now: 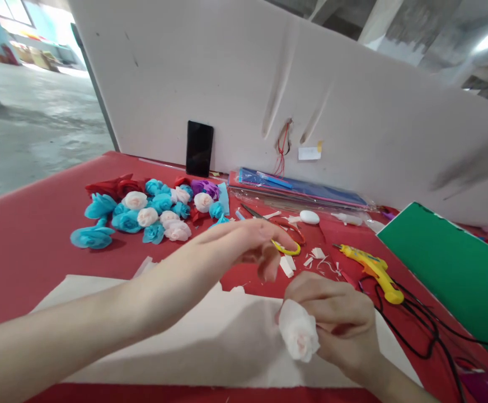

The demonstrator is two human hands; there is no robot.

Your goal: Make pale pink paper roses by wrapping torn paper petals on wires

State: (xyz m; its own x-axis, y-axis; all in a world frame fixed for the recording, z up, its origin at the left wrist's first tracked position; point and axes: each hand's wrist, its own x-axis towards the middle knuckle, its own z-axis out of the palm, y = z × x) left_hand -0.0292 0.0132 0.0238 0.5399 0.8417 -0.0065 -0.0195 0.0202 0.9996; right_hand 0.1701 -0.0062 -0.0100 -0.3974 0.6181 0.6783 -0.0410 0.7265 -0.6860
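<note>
My right hand (332, 313) is closed around a white-pink paper rose (298, 331), its bloom facing me above a white sheet (185, 341). Reaching across the middle, my left hand (252, 240) is bent at the wrist, with its fingers apart and nothing visible in them. Its longest fingertip overlaps the yellow handle of the scissors (292, 249) in view; whether it touches them I cannot tell. White paper scraps (286, 266) lie just past both hands. Blue, white, red and purple paper roses (151, 210) are heaped at the back left.
On the right lies a yellow glue gun (372, 268) with a black cord (435, 330). A green board (454, 274) stands beyond it. Packed coloured paper (303, 187) and an upright phone (199, 149) are by the white panel (210, 73). A white oval object (309, 217) sits nearby.
</note>
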